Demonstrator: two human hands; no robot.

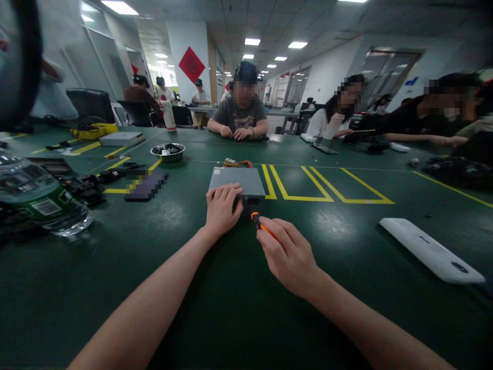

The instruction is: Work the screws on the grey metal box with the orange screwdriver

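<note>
I am resting my left hand (222,208), fingers loose and unclenched, on the near left corner of the grey metal box (246,181). The box is lying flat at mid-table, its wired end facing away from me. My right hand (287,254) is clamping an orange-handled screwdriver (257,221), its long axis aiming away and leftward at the box's near face. The green table (215,308) is lying open around both hands, with the white device (429,249) sitting well apart rightward.
</note>
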